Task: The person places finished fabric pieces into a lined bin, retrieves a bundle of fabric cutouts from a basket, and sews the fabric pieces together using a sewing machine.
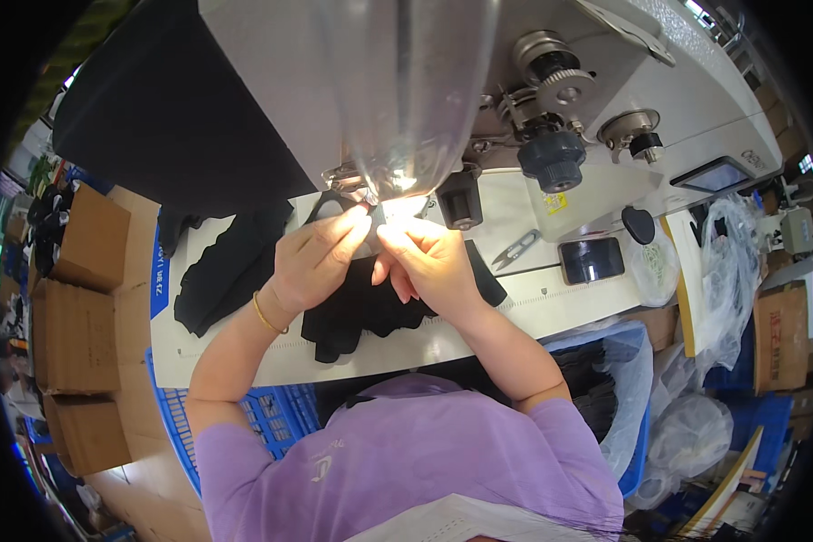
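Note:
Both my hands are raised close together under the head of a grey sewing machine (pixel 271 63), in the glare of its lamp. My left hand (pixel 316 257) has thumb and forefinger pinched beside the needle area, and a small reddish spot shows at the fingertips. My right hand (pixel 432 266) is just to the right, its thumb and forefinger also pressed together. Glare hides whatever either pinch holds. Black cloth (pixel 370 316) lies on the white table below my hands, and another black cloth piece (pixel 230 266) is spread left of my left wrist.
Right of my hands lie thread snips (pixel 518 250) and a dark phone (pixel 593 260) on the white sewing table (pixel 406 350). Blue baskets (pixel 280 415) stand below its front edge, one lined with plastic. Cardboard boxes (pixel 81 334) are stacked at left; plastic bags (pixel 691 434) crowd the right.

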Demonstrator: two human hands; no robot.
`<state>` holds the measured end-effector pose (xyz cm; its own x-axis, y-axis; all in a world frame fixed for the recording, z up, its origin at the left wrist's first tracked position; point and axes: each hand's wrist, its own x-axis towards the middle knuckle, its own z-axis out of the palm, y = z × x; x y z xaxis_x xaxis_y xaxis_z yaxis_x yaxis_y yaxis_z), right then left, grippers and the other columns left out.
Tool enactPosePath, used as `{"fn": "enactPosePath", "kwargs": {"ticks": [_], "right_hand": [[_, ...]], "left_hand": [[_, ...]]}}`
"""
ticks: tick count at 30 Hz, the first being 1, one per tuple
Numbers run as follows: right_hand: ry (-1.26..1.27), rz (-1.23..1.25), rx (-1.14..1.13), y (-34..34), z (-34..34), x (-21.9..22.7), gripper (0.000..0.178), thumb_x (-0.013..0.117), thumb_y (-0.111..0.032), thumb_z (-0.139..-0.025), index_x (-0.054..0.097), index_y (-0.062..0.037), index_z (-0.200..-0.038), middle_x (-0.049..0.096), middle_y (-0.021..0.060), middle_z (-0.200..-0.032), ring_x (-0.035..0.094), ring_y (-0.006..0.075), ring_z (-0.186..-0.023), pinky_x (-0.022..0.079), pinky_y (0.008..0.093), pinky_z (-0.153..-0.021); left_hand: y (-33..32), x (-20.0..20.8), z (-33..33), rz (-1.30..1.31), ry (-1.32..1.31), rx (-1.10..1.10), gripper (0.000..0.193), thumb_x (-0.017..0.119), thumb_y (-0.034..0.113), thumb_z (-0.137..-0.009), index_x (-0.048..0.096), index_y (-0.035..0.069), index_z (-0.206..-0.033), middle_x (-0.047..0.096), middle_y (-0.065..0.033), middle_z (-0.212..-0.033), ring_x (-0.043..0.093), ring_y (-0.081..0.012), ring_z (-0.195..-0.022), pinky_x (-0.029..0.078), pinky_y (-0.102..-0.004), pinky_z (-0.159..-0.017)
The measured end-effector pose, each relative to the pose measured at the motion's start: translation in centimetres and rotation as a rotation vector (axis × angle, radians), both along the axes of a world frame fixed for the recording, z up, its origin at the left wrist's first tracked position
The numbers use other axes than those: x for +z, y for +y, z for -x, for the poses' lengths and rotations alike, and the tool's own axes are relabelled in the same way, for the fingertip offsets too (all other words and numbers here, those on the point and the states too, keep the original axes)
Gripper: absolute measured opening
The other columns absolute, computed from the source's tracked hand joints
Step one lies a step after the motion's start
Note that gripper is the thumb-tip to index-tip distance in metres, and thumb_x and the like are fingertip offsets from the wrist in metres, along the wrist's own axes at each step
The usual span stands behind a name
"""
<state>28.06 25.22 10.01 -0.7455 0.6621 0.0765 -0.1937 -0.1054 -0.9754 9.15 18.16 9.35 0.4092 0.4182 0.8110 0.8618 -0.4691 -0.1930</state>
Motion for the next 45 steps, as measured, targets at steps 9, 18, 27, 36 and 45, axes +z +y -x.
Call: {"fn": "enactPosePath", "kwargs": {"ticks": [9,18,27,36,45], "right_hand": [[0.013,0.011,0.041,-0.8,-0.5,-0.2,0.021,0.055,-0.017,-0.098,0.066,0.0000,-0.095,0.067,0.0054,-0.066,0.049,0.0040,-0.043,0.035,0.0194,-0.042],[-0.003,-0.019,0.060,-1.2,-0.4,0.1,0.018,0.055,-0.014,-0.097,0.067,-0.0001,-0.097,0.067,0.0037,-0.070,0.049,0.0028,-0.044,0.035,0.0194,-0.043],[0.240,-0.962,-0.204,-3.4,0.9,-1.5,0.018,0.069,-0.006,-0.084,0.066,-0.0024,-0.101,0.063,0.0038,-0.071,0.060,0.0140,-0.057,0.049,0.0273,-0.055],[0.279,-1.341,-0.364,-3.5,0.4,-3.1,0.035,0.074,-0.010,-0.072,0.069,-0.0038,-0.106,0.064,0.0057,-0.090,0.061,0.0160,-0.070,0.049,0.0269,-0.057],[-0.027,0.202,0.055,-2.8,-0.7,-0.4,0.020,0.057,-0.019,-0.099,0.063,0.0004,-0.095,0.065,0.0043,-0.071,0.059,0.0081,-0.048,0.045,0.0196,-0.043]], "left_hand": [[1.5,1.3,0.2,0.001,-0.074,0.023,0.024,0.068,-0.009,-0.070,0.065,-0.005,-0.094,0.066,-0.0125,-0.094,0.068,-0.0249,-0.078,0.058,-0.0308,-0.062],[1.6,-0.8,1.5,0.021,-0.068,0.238,0.017,0.072,0.003,-0.072,0.070,0.001,-0.089,0.068,-0.0125,-0.092,0.066,-0.0271,-0.076,0.052,-0.0355,-0.069],[1.1,-1.0,6.6,0.286,-0.364,0.539,0.012,0.068,0.007,-0.080,0.069,-0.001,-0.088,0.066,-0.0166,-0.071,0.062,-0.0300,-0.061,0.046,-0.0374,-0.058],[-3.5,2.8,-0.8,0.672,-1.117,0.141,0.032,0.062,-0.002,-0.083,0.060,0.000,-0.115,0.059,-0.0106,-0.123,0.058,-0.0209,-0.109,0.046,-0.0347,-0.091],[-0.9,5.0,-1.6,1.015,-1.072,0.111,0.025,0.066,0.016,-0.091,0.066,-0.004,-0.106,0.053,0.0020,-0.061,0.052,-0.0032,-0.057,0.042,-0.0217,-0.053]]}}
